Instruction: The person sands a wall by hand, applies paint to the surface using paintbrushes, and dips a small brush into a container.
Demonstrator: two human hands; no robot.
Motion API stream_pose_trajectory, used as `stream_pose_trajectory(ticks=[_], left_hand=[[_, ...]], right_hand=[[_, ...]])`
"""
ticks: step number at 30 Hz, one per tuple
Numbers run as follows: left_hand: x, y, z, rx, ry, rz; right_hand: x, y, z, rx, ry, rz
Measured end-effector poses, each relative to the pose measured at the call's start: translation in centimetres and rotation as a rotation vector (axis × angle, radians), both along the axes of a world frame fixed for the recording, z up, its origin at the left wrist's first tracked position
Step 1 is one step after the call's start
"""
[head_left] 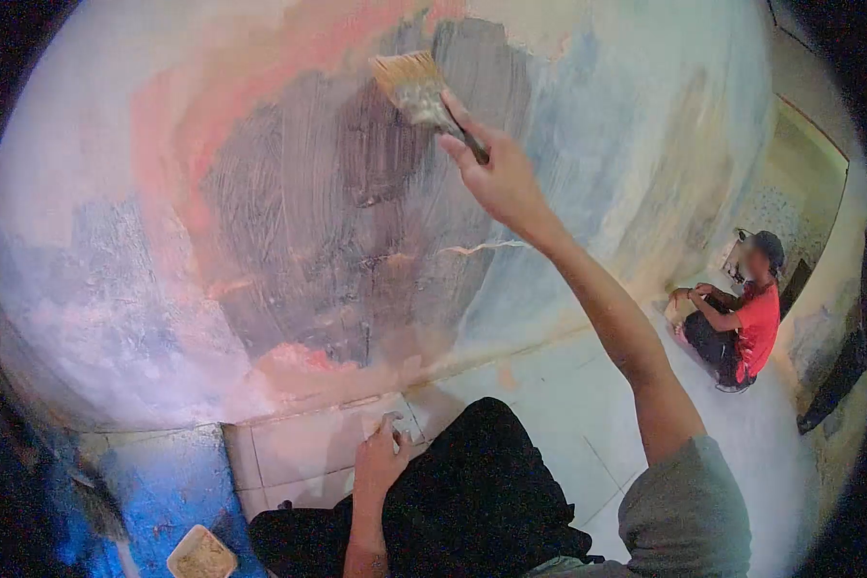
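Note:
My right hand [499,178] is closed round the dark handle of a wide flat paintbrush [419,91]. Its tan bristles, pale with paint near the base, point up and left against the wall [289,183]. Behind and around the brush lies a large patch of dark grey-brown paint [385,164] with streaky strokes. Down by my knee, my left hand [380,460] has its fingers curled in; whether anything sits in them is not visible. A square pale tub [202,554] with a tan substance inside stands at the lower left, away from both hands.
Blue-painted material [169,482] lies on the floor under the tub. White floor tiles [539,405] run along the wall's foot. To the right, a person in a red shirt [759,332] and dark cap squats near the wall. A doorway-like opening [800,183] is behind them.

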State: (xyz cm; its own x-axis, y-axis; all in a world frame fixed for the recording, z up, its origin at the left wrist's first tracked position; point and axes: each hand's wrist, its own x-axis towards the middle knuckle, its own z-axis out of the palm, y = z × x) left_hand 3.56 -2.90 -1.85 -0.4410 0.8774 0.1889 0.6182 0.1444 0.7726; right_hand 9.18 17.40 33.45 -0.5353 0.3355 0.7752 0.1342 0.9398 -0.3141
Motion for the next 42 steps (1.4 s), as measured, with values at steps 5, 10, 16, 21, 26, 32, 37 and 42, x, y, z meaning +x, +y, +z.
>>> stream_pose_trajectory(ticks=[5, 10, 16, 21, 26, 32, 37, 42], left_hand=[[0.4, 0.2, -0.3, -0.057, -0.023, -0.014], [0.2, 0.7, -2.2, -0.001, 0.059, 0.018], [-0.2, 0.3, -1.6, -0.015, 0.058, 0.024], [0.0, 0.5, -0.8, -0.018, 0.017, -0.017], [-0.1, 0.8, -0.7, -0.031, 0.071, -0.002], [0.0, 0.8, -0.8, -0.053, 0.066, -0.011], [-0.1, 0.7, -1.4, -0.019, 0.127, -0.004], [-0.2, 1.2, -2.1, 0.012, 0.209, 0.026]], right_hand=[[-1.1, 2.3, 1.2, 0.253, 0.043, -0.087], [-3.6, 0.5, 8.2, 0.307, 0.209, -0.119], [-2.3, 1.4, 2.1, 0.305, -0.047, -0.083], [0.6, -1.8, -3.5, 0.309, -0.378, -0.288], [1.2, -2.4, -2.8, 0.295, -0.32, -0.304], [-3.4, -1.2, 2.2, 0.399, -0.002, -0.336], [-5.1, -2.4, -1.9, 0.322, 0.005, -0.323], [-1.1, -3.6, -16.5, 0.235, -0.355, -0.27]])
